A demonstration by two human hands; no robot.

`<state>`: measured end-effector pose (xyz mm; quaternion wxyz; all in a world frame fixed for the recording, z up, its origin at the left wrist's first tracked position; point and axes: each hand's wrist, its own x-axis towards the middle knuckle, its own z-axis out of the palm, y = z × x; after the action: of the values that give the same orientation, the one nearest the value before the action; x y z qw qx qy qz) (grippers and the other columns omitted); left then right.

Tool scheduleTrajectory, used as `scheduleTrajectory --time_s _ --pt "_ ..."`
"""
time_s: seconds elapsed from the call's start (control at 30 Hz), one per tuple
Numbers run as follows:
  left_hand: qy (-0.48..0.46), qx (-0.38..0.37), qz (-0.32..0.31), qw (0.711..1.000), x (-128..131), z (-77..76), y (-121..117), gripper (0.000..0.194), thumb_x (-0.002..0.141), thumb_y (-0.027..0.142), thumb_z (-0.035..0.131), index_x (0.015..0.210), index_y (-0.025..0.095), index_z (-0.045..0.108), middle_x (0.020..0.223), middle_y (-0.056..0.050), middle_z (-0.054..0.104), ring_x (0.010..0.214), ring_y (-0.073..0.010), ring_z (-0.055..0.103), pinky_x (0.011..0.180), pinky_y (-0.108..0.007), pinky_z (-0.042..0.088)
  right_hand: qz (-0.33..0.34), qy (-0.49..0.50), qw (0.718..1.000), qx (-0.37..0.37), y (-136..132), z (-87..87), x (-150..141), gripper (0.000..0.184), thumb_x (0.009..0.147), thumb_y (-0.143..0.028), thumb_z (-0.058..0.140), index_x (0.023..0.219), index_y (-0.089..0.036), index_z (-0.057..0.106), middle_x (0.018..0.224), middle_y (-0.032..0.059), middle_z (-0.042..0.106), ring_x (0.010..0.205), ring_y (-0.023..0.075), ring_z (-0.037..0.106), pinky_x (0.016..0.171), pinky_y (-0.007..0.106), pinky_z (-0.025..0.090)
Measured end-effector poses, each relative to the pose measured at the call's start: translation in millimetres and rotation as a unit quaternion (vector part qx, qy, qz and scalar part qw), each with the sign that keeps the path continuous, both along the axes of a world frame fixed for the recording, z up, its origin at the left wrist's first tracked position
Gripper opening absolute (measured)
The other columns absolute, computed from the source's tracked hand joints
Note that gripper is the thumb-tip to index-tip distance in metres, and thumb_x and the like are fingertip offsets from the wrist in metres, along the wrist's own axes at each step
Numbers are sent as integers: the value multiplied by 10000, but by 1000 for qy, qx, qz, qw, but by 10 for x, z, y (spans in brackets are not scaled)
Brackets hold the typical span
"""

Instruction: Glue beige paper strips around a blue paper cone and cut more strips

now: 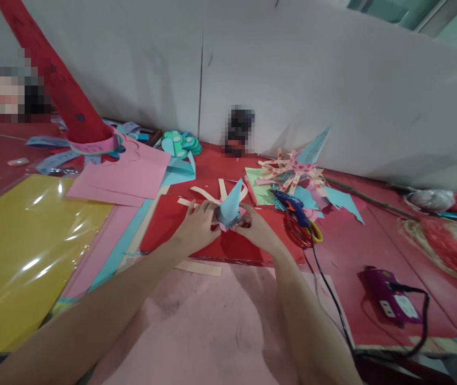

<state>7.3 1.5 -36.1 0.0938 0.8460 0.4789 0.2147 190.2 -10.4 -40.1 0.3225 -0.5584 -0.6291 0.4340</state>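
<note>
Closest to you spread a pale pink sheet point(212, 331), with your two forearms reaching over it. Beyond it, between your hands, a blue paper cone point(231, 203) pointed upward with a slight lean, its foot set at a pink base point(228, 228) above a red sheet point(164, 230). Several pale strips point(222, 189) seemed to fan out behind it. The cone was already rolled to a point and the strips looked joined on, so the piece seemed well along; your fingers hid whether any joint was unfinished.

Your left hand point(200, 222) was closed around the near-left side of the pink base, thumb below and fingers above. Your right hand point(257, 227) was clamped on the opposite side with curled fingers, so your grip pinned the piece from both flanks.

One loose strip point(199, 267) lay just in front of the red sheet. To your right, a blue glue gun point(297, 211) rested on the red counter point(368, 235), near a similar second cone point(314, 147). Farther out sat a purple power box point(391, 299); to your left lay a yellow sheet point(23, 246) in shiny plastic.
</note>
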Motion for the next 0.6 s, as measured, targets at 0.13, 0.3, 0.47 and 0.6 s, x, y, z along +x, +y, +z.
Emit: scheduleTrajectory --time_s 0.13,0.3,0.47,0.6 --pt "-13 -9 -5 1000 10 4 -9 343 729 212 480 1070 181 459 1137 -78 555 1134 -226 460 1060 -466 174 -9 -7 1000 -13 -21 69 -38 538 701 -257 594 1203 -173 419 628 -40 557 598 121 548 611 242 413" --pt "-17 -23 19 999 -1 -11 -5 355 736 218 471 1089 181 446 1167 -91 537 1150 -236 455 1062 -501 163 -30 -61 998 5 -28 135 -33 480 742 -433 566 1144 -180 502 599 -29 551 565 124 528 552 226 382" --pt "-14 -37 27 999 -24 14 1 386 738 241 473 1111 153 419 1220 -119 496 1129 -241 488 1063 -514 149 -170 -95 980 40 4 128 70 482 773 -599 437 935 -178 605 477 -45 429 465 108 418 475 211 304" --pt "-23 -51 28 998 -33 40 22 290 782 223 410 1062 153 442 1200 -110 511 1139 -227 479 1071 -496 141 -242 -42 968 47 11 158 71 488 810 -587 371 780 -165 615 406 -38 401 385 101 383 428 211 282"
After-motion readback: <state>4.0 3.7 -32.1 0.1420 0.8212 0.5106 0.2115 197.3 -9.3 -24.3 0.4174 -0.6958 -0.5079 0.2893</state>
